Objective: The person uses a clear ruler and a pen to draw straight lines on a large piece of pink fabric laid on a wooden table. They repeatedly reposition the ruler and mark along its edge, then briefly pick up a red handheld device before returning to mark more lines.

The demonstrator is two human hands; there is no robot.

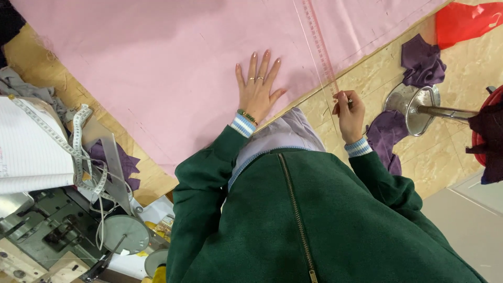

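Head view looks straight down your green zip jacket to a wide sheet of pink fabric that fills the upper part of the frame and lies spread over a wooden desk. Your left hand rests near the middle of the frame, open and flat on the fabric, fingers spread and pointing up the picture, with rings on two fingers and a beaded bracelet above the striped cuff. Your right hand sits to the right of centre, just past the fabric's edge, over the bare desk; its fingers are curled closed around the near end of a long clear ruler, and a thin dark tool seems pinched there too, though you cannot tell what it is. The ruler runs from that hand up to the top edge of the frame, lying on the pink fabric. At the left edge lies a pad of white lined paper with a measuring tape draped across it, and below that, in the lower left, grey metal machine parts. Purple cloth scraps lie at the upper right beside a red piece, and a round metal stool base stands just below them.
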